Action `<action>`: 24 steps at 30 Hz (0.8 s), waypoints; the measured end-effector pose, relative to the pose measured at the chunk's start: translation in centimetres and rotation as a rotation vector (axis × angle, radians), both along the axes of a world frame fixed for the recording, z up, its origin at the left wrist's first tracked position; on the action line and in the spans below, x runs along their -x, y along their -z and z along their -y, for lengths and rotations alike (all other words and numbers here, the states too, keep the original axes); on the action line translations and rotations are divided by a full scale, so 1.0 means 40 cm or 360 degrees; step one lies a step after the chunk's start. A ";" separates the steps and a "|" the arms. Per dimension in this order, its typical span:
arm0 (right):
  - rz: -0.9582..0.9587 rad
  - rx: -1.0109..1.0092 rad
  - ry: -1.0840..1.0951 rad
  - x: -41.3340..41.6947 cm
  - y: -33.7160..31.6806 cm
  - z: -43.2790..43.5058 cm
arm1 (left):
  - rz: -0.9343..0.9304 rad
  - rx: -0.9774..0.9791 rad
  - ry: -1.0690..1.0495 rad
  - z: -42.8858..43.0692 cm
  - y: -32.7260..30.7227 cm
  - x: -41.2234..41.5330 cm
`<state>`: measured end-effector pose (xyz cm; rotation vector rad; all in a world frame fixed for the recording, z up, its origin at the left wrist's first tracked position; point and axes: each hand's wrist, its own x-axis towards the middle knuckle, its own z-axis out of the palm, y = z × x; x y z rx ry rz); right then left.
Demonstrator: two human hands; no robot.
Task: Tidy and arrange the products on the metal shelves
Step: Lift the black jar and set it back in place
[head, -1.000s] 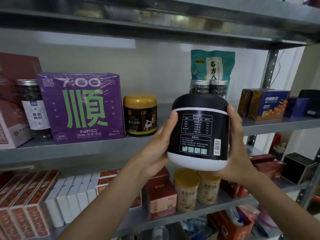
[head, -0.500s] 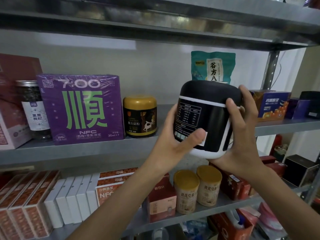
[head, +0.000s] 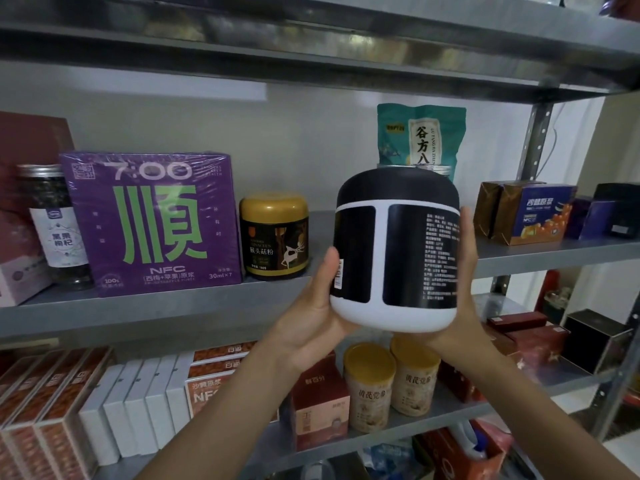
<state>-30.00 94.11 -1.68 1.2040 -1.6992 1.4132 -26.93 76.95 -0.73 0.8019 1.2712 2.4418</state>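
1 blk jar point(head: 408, 265) btwn left hand point(head: 311, 313), right hand point(head: 462, 303); teal pouch point(head: 420, 136) behind

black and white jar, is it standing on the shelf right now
No, the left hand and right hand hold the black and white jar in the air in front of the metal shelf.

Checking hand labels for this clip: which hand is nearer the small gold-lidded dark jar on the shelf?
Left. The left hand grips the black-and-white tub on its left side, just right of the gold-lidded dark jar; the right hand holds the tub's opposite side, farther away.
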 end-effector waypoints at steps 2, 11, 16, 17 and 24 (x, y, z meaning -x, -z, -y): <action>-0.0059 0.0031 -0.0001 -0.008 -0.007 0.012 | 0.0013 -0.0012 0.0061 0.006 0.005 0.007; -0.0514 0.0035 0.0529 0.011 -0.012 0.007 | -0.0349 0.0362 -0.0874 0.021 -0.048 -0.007; -0.0608 -0.0054 0.0644 0.000 -0.038 0.025 | -0.0681 0.0609 -0.0846 -0.019 -0.068 -0.021; -0.0636 -0.0050 0.0641 -0.002 -0.043 0.028 | -0.0682 0.0588 -0.0872 -0.022 -0.071 -0.017; -0.0218 0.0072 0.0394 0.017 -0.026 0.003 | -0.0292 0.0250 -0.0627 0.002 -0.062 0.009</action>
